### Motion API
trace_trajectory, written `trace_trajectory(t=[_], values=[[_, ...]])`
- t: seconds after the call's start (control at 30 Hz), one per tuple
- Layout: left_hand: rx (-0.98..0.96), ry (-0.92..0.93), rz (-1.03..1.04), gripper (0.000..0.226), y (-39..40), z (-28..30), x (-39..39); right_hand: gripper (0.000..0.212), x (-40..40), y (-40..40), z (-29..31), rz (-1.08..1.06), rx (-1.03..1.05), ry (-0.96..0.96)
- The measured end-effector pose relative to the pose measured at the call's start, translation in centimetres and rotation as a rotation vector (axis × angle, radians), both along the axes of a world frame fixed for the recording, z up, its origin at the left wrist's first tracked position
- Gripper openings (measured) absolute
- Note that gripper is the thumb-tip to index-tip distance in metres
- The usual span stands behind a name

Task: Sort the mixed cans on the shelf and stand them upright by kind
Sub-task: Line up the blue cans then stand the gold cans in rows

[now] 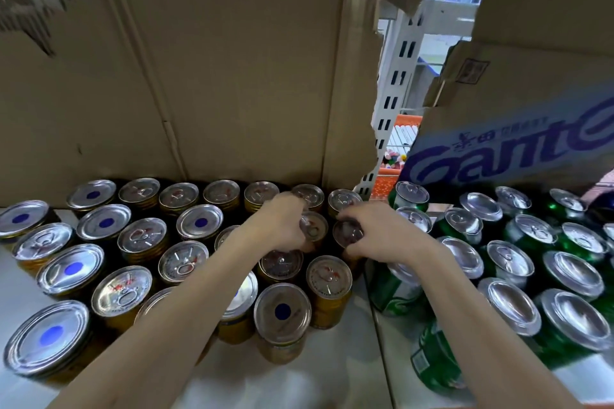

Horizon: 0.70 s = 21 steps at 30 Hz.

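Standing upright across the left of the white shelf (20, 279) are the amber tins (121, 292), packed in rows before a torn cardboard sheet (199, 76); some lids carry a blue dot, others a ring pull, so lid-up and base-up tins may be mixed, though this cannot be settled. The sorting is judged well advanced: the two kinds are already parted. What is left seems to be the tidying of the gap between the groups and a few leaning cans.

At the middle, the left hand (282, 226) is curled round the top of one amber tin (312, 226) in the back rows, the forearm stretched forward over the front tins. Just beside it, the right hand (375, 236) grips another tin (347, 232) by its rim, fingers bent over the lid.

To the right, the green cans (518, 276) are grouped below a printed carton (518, 143); most stand upright, while those nearest the front edge (395, 289) appear tilted and are judged still to need righting.
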<state>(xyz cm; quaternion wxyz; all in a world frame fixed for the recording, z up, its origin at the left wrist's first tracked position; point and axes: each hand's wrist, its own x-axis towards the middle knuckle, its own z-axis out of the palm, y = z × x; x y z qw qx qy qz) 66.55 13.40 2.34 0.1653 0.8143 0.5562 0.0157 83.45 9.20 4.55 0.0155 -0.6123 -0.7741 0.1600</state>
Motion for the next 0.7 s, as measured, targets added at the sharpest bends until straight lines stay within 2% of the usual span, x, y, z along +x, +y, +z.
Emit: trace_trajectory(t=[0.17, 0.47, 0.7], values=[[-0.074, -0.035, 0.077, 0.048, -0.26, 0.04, 0.19, 0.064, 0.10, -0.40, -0.35, -0.029, 0.011, 0.008], [-0.120, -0.054, 0.144, 0.027, -0.01, 0.17, -0.03, 0.062, -0.33, -0.22, -0.72, 0.011, 0.027, 0.036], [-0.141, -0.044, 0.147, 0.036, -0.55, 0.92, 0.49, 0.058, -0.44, -0.54, -0.98, 0.054, 0.050, -0.021]])
